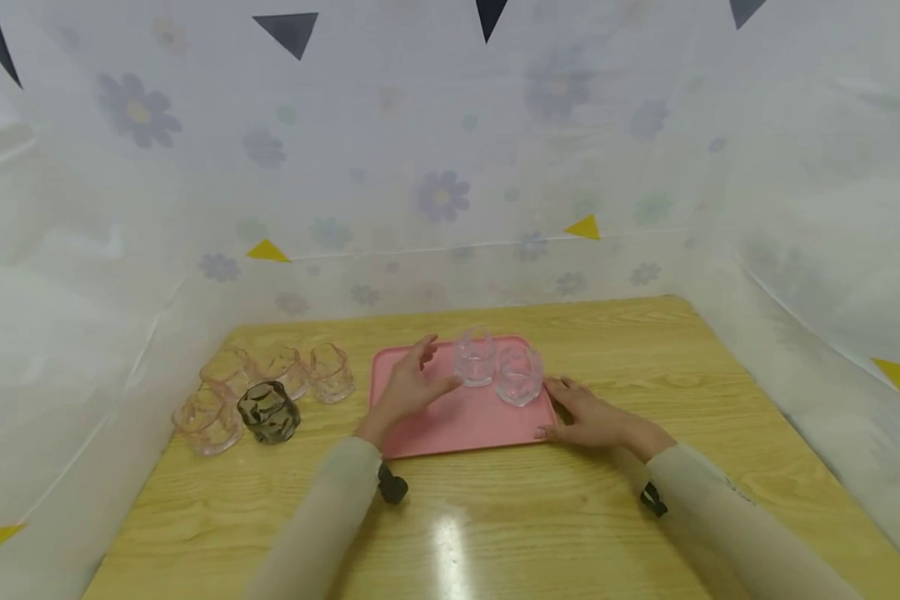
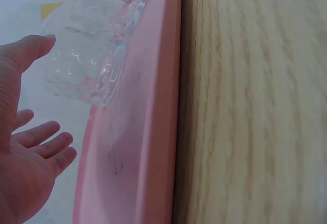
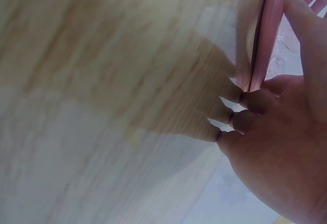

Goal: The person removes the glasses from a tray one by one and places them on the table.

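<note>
A pink rectangular tray [image 1: 450,425] lies on the wooden table, bearing two clear glass cups [image 1: 475,358] [image 1: 519,377] side by side at its right half. Over the tray's left half hovers my left hand [image 1: 411,385], fingers spread and relaxed, its thumb pointing toward the nearer cup. The left wrist view shows that palm [image 2: 25,178] holding nothing, with the cups beyond the thumb. At the tray's right edge is my right hand [image 1: 588,418]. In the right wrist view its thumb [image 3: 301,14] lies along the tray rim [image 3: 271,24], while the other fingertips rest on the table beside it.
To the left stand several pinkish clear glass cups [image 1: 332,373] grouped around one dark grey glass cup [image 1: 269,412]. White flower-printed sheeting [image 1: 442,275] walls the table at the back and both sides. Bare wood [image 1: 540,533] stretches in front of the tray.
</note>
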`<state>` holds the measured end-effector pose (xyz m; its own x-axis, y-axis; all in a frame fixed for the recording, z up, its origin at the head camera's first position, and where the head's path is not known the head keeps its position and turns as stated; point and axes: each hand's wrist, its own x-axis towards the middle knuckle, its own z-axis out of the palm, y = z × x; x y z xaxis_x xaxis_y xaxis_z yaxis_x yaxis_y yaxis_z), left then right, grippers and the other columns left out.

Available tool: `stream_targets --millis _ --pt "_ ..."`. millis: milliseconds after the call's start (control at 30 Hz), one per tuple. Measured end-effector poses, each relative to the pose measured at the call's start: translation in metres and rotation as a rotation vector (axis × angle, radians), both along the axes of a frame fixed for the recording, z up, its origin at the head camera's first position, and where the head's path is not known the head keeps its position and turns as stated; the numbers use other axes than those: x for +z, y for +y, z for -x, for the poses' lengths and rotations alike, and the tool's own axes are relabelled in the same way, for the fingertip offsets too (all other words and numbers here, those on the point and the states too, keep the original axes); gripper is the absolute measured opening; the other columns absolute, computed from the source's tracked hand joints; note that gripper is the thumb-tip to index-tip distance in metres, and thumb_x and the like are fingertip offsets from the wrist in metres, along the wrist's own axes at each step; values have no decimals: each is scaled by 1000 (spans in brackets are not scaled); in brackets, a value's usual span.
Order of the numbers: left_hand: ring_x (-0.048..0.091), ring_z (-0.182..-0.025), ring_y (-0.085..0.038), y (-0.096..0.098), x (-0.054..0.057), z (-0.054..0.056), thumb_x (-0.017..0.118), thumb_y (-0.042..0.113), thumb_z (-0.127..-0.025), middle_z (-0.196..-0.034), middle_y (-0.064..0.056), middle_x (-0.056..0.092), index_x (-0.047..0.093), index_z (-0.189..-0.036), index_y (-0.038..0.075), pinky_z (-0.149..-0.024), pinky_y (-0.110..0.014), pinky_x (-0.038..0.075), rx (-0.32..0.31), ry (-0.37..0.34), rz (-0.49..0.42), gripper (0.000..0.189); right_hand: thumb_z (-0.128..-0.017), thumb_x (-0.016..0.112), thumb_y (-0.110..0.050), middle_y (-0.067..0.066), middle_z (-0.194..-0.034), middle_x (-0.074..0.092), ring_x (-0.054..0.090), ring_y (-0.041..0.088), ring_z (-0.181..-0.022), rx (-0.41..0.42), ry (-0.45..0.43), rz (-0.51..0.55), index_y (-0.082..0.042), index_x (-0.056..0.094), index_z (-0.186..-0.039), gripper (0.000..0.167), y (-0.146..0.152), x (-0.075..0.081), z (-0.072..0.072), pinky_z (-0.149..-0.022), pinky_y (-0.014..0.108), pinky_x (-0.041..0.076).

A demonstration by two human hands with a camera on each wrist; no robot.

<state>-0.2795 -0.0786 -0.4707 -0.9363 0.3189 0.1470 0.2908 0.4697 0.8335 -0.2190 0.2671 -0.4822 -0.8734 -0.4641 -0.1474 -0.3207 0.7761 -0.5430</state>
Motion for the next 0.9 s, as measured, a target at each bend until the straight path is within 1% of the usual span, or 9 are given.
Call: stream_targets --millis 67,267,433,500,733,900 --pt "51 -144 -43 5 -2 3 84 37 -90 -157 -24 51 36 -164 12 -117 -58 47 4 -5 2 92 -99 67 -59 26 -174 15 5 54 -160 -1 -6 1 -12 13 -171 101 0 0 0 -122 79 18" --pt "53 -144 -39 17 -9 10 86 36 -89 -160 -18 50 35 -164 12 -117 -54 48 10 -39 -23 94 -99 67 -56 26 -174 13 3 54 -160 -3 -25 9 -12 12 -171 101 -2 3 0 -122 80 17" --pt "51 -145 -40 25 -11 16 86 34 -89 -161 -19 49 35 -164 8 -117 -54 49 0 -62 -45 95 -100 67 -55 26 -175 13 2 53 -161 -2 -24 0 -10 11 -170 101 -3 4 0 -123 79 15" --pt "51 -145 -40 28 -12 18 86 35 -89 -161 -19 49 34 -164 8 -117 -54 48 -1 -69 -47 96 -100 67 -56 25 -175 13 2 52 -161 -4 -28 -9 -11 11 -171 101 -3 4 0 -124 77 15" --pt "50 -145 -41 35 -11 21 87 35 -88 -159 -22 49 35 -164 11 -117 -55 48 2 -82 -68 95 -100 67 -54 30 -173 14 4 56 -159 3 -18 4 -8 13 -170 100 -3 6 -2 -121 80 18" --pt "50 -145 -40 38 -15 22 87 35 -88 -160 -23 47 34 -165 10 -118 -56 46 1 -94 -82 97 -100 67 -54 29 -173 16 6 56 -159 10 -12 4 -7 14 -170 100 -3 6 -2 -122 79 18"
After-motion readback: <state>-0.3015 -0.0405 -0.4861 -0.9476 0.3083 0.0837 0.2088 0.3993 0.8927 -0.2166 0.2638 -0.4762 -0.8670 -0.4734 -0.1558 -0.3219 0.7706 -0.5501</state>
